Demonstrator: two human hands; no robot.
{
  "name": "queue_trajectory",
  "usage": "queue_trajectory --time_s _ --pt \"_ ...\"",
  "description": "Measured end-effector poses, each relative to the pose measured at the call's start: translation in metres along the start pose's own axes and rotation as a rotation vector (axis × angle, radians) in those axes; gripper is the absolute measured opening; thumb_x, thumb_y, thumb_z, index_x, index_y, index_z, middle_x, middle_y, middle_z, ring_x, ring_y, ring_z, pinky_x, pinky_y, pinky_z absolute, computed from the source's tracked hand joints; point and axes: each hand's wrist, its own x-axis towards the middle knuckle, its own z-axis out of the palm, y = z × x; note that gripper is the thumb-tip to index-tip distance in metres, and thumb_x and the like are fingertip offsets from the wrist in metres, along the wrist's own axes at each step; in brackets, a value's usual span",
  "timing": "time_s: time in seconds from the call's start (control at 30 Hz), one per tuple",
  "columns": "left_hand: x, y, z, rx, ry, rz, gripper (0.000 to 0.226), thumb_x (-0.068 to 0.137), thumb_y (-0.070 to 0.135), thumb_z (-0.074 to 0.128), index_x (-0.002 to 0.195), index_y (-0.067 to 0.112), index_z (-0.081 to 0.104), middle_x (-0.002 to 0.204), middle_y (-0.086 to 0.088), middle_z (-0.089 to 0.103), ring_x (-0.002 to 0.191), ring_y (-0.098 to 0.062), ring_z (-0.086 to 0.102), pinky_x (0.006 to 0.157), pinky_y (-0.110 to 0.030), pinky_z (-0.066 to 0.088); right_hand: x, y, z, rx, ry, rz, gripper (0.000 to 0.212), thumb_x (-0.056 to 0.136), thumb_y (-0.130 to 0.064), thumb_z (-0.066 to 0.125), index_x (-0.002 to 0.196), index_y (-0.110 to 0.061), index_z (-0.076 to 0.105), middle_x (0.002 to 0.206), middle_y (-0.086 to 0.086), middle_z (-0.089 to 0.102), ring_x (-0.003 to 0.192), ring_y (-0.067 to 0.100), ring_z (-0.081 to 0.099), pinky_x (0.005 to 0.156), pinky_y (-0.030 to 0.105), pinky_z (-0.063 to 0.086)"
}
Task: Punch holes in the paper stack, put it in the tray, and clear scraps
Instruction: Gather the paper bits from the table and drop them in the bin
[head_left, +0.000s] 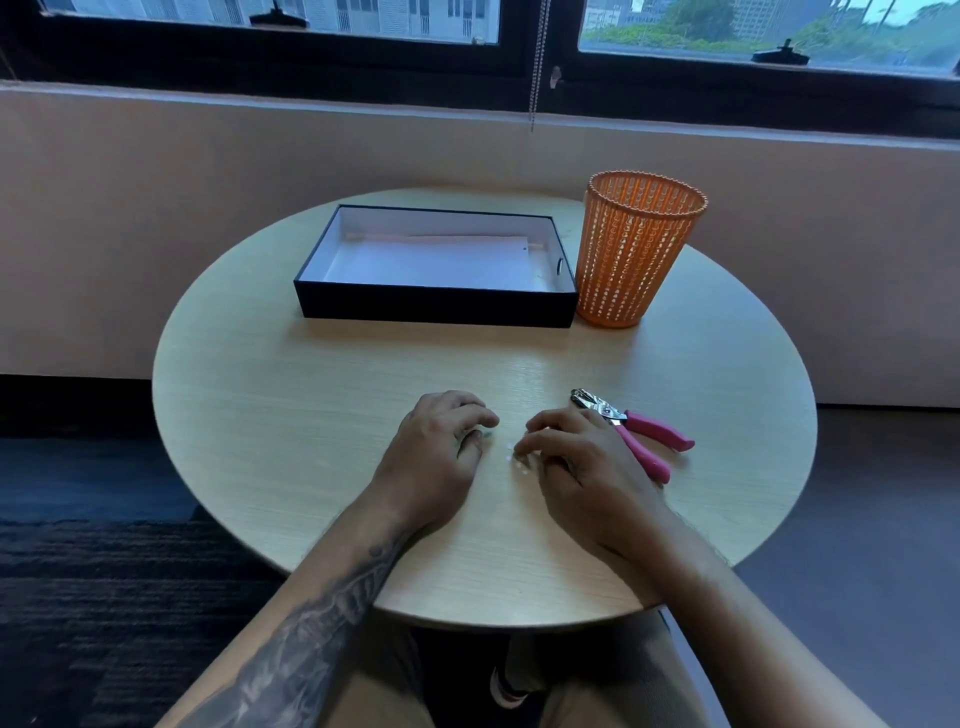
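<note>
A white paper stack (441, 260) with a punched hole near its right edge lies flat inside the black tray (436, 306) at the back of the table. Tiny white paper scraps (511, 457) dot the wood between my hands. My left hand (441, 447) rests palm down, fingers curled, its thumb and fingertips pinched together near the table. My right hand (576, 457) is palm down beside it, its fingertips touching the scraps. A pink-handled hole punch (644, 434) lies just right of my right hand, untouched.
An orange mesh wastebasket (636, 249) stands at the tray's right end. The round wooden table (311, 415) has its front edge close to my lap. A wall and window ledge run behind the table.
</note>
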Motion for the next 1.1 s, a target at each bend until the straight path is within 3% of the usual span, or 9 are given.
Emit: queue_trajectory --time_s 0.13,0.27,0.4,0.53,0.63,0.83,0.97,1.1 --pt "-0.001 0.000 0.003 0.112 0.014 0.037 0.019 0.094 0.025 0.060 0.109 0.025 0.072 0.119 0.010 0.063 0.121 -0.009 0.048 0.106 -0.028 0.031 0.006 0.002 -0.006 -0.009 -0.096 0.009 0.030 0.088 -0.036 0.065 0.116 -0.033 0.071 0.121 -0.018 0.062 0.116 0.008 0.052 0.100 0.035 0.045" --pt "-0.001 0.001 0.002 0.127 0.008 0.037 0.020 0.094 0.024 0.060 0.110 0.025 0.072 0.122 0.008 0.063 0.122 -0.010 0.048 0.103 -0.025 0.029 0.018 -0.002 -0.002 -0.011 -0.082 0.035 0.028 0.087 -0.046 0.067 0.112 -0.033 0.072 0.112 -0.016 0.063 0.109 0.009 0.054 0.095 0.036 0.048" --pt "-0.001 0.000 0.001 0.126 0.007 0.032 0.020 0.095 0.025 0.060 0.111 0.026 0.071 0.123 0.009 0.062 0.123 -0.010 0.048 0.105 -0.028 0.032 0.021 0.001 0.001 0.085 -0.035 0.062 0.015 0.092 -0.027 0.068 0.103 -0.030 0.077 0.107 -0.013 0.065 0.103 0.008 0.057 0.090 0.034 0.050" --pt "-0.001 0.001 0.001 0.136 0.008 0.035 0.020 0.095 0.025 0.060 0.110 0.025 0.072 0.123 0.008 0.062 0.123 -0.011 0.047 0.103 -0.027 0.031 0.018 0.000 0.005 0.004 -0.009 0.001 0.034 0.087 -0.016 0.054 0.090 -0.038 0.080 0.103 -0.019 0.066 0.100 0.008 0.053 0.085 0.029 0.045" --pt "-0.001 0.001 0.000 0.128 0.009 0.036 0.019 0.094 0.025 0.060 0.110 0.024 0.072 0.123 0.007 0.063 0.123 -0.011 0.048 0.103 -0.028 0.032 0.016 0.000 0.005 0.028 -0.002 0.014 0.037 0.086 -0.011 0.053 0.087 -0.037 0.080 0.103 -0.021 0.066 0.103 0.006 0.054 0.087 0.030 0.047" --pt "0.000 0.001 0.000 0.129 0.010 0.038 0.020 0.094 0.025 0.060 0.109 0.024 0.072 0.122 0.009 0.063 0.122 -0.009 0.047 0.102 -0.024 0.029 0.015 0.001 0.001 0.004 -0.083 -0.077 0.033 0.086 -0.014 0.058 0.093 -0.038 0.081 0.106 -0.021 0.065 0.103 0.009 0.055 0.086 0.035 0.049" --pt "-0.001 0.000 0.001 0.109 0.020 0.032 0.018 0.093 0.026 0.060 0.106 0.026 0.072 0.121 0.011 0.063 0.121 -0.008 0.048 0.102 -0.025 0.031 0.012 0.003 -0.004 0.109 -0.027 0.000 0.031 0.088 -0.011 0.057 0.092 -0.031 0.081 0.108 -0.017 0.066 0.107 0.004 0.061 0.090 0.030 0.051" --pt "0.000 -0.001 0.002 0.111 0.016 0.033 0.016 0.094 0.027 0.060 0.105 0.027 0.071 0.121 0.011 0.063 0.121 -0.009 0.048 0.105 -0.030 0.034 0.021 0.004 -0.025 0.069 -0.189 0.007 0.024 0.094 -0.011 0.066 0.107 -0.028 0.078 0.112 -0.013 0.065 0.101 0.002 0.063 0.088 0.022 0.053"
